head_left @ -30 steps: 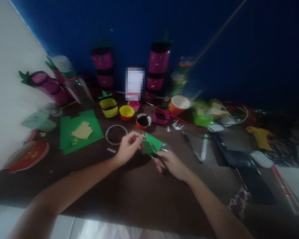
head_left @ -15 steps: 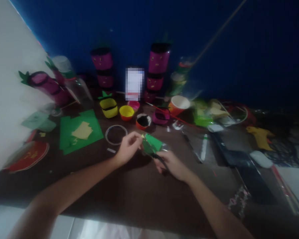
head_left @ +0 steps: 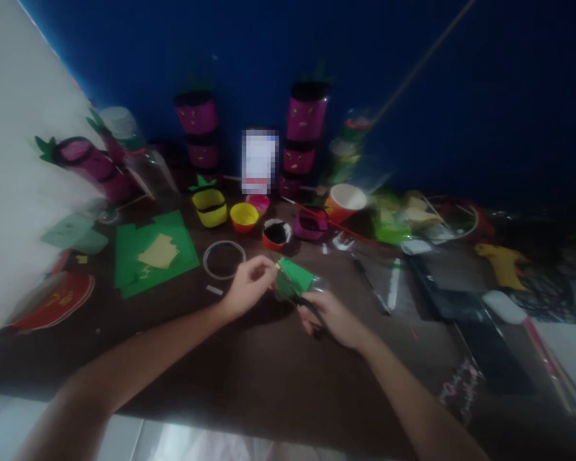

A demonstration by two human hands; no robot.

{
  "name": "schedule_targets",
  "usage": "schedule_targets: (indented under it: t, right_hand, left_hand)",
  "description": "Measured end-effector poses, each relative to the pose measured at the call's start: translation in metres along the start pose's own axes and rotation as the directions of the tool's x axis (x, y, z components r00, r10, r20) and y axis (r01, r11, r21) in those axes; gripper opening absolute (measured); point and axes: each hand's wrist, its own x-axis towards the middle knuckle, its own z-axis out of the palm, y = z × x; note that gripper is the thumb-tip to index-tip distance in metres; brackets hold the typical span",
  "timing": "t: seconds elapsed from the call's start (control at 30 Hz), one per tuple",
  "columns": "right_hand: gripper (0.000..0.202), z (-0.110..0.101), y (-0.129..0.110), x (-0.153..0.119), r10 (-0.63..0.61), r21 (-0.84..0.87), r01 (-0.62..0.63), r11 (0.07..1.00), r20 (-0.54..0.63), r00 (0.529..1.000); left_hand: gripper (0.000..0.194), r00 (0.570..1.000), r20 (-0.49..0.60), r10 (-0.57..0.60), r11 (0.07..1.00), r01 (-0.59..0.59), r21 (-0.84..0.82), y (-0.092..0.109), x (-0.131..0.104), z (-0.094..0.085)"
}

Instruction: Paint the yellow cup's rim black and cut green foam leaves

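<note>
My right hand [head_left: 329,314] is closed on a pair of scissors [head_left: 312,305] with dark handles, the blades pointing up and left toward my other hand. My left hand [head_left: 250,282] pinches a tiny yellowish piece [head_left: 278,265] at the blade tips; its exact shape is too small to make out. Beneath the scissors lies a small green sheet [head_left: 296,274], with something clear and shiny at its right end. A ring of tape or wire [head_left: 224,260] rests just behind my left hand.
At left, yellow scraps [head_left: 158,253] lie on a green sheet [head_left: 187,243]. Small cups [head_left: 244,219], a blurred phone screen [head_left: 260,160] and purple decorated cylinders [head_left: 307,121] line the back. A marker [head_left: 393,285], dark pen [head_left: 370,285] and yellow glue gun [head_left: 502,266] are at right.
Both hands stay almost in the same place. The scissor blades and the small yellow piece have shifted very slightly at the left fingertips.
</note>
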Motion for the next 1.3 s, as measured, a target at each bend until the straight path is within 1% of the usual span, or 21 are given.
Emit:
schedule_targets:
  t: [0.13,0.4,0.57,0.77,1.03,1.3]
  right_hand:
    - [0.041,0.0000,-0.0004,-0.0005,0.005,-0.020,-0.005,1.000,-0.014,1.000]
    - [0.037,-0.0001,0.0023,0.0007,-0.011,0.006,0.011,1.000,0.007,1.000]
    - [0.035,0.0000,0.0015,0.0000,0.005,0.017,-0.005,1.000,0.003,1.000]
    - [0.039,0.0000,0.0017,0.0003,0.009,0.004,-0.009,1.000,-0.004,1.000]
    - [0.039,-0.0005,0.0028,0.0006,-0.009,0.005,0.009,1.000,0.002,1.000]
    - [0.045,0.0005,0.0032,0.0011,-0.015,-0.013,0.015,1.000,-0.001,1.000]
  left_hand:
    - [0.023,1.000,0.011,0.006,1.000,-0.006,-0.001,-0.0016,0.0003,-0.0006]
    - [0.022,1.000,0.011,0.001,1.000,-0.001,-0.008,-0.0015,-0.0001,-0.0004]
    - [0.022,1.000,0.013,0.000,1.000,0.000,-0.004,-0.0007,0.0004,-0.0006]
    - [0.022,1.000,0.019,0.007,1.000,-0.007,-0.001,-0.0013,0.0005,-0.0009]
    - [0.020,1.000,0.016,0.009,1.000,-0.009,-0.013,-0.0012,0.0007,-0.0007]
    - [0.020,1.000,0.012,0.005,1.000,-0.005,-0.005,-0.0007,0.0002,-0.0003]
